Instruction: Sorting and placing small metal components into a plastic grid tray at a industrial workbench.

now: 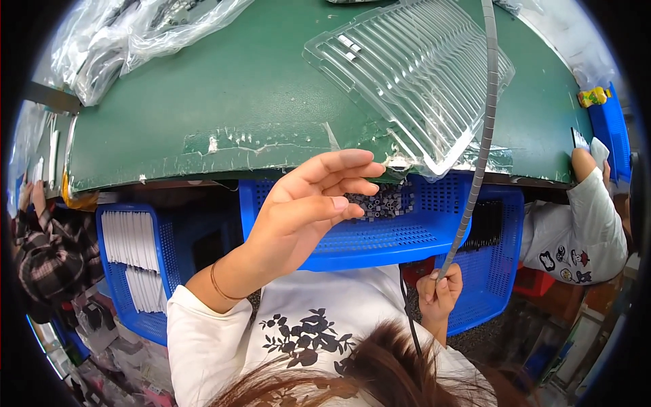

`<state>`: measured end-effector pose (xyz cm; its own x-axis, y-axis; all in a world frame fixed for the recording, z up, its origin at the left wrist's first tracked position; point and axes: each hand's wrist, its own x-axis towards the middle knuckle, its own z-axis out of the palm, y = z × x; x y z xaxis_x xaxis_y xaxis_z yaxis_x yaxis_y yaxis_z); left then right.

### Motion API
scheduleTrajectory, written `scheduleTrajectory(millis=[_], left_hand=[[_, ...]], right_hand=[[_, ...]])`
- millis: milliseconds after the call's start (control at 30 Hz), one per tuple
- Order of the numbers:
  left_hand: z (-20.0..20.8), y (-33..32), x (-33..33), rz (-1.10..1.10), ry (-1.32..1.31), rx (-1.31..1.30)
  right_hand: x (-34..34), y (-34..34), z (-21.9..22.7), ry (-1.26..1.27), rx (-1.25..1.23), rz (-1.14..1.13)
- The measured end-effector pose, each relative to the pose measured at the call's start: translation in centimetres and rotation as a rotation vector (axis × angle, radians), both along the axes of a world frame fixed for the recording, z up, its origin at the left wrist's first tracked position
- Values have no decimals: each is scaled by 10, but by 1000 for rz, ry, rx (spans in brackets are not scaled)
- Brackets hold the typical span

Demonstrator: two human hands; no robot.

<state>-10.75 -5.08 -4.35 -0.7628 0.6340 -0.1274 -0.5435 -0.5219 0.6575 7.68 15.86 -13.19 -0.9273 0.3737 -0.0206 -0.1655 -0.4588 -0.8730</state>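
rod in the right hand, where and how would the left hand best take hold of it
Probably partway up the rod, with the left hand coming from the left and closing around it. It is long and slim, and the right hand pinches its lower end, so the visible stretch above is unheld. Its top runs out of view.

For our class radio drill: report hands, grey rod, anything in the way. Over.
Left hand open, empty, near blue basket. Right hand gripping grey rod. Rod overlaps see-through tray in view; no obstruction seen.
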Motion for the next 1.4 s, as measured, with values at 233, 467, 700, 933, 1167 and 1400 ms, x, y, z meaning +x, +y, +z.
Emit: scheduleTrajectory(millis=[233,467,700,933,1167,1400], left_hand=[[19,-9,-20,22,322,-208],[26,-12,-37,36,424,-304],[30,-12,-78,4,491,-384],[57,23,-130,162,638,-318],[38,30,-166,-38,584,-167],[27,20,-167,30,448,-109]], right_hand=[[1,0,3,-2,19,5],[-1,0,3,-21,26,3],[2,0,1,-77,19,45],[16,-2,4,-216,-75,143],[17,-11,13,-310,-61,226],[5,-11,16,-427,-47,382]])
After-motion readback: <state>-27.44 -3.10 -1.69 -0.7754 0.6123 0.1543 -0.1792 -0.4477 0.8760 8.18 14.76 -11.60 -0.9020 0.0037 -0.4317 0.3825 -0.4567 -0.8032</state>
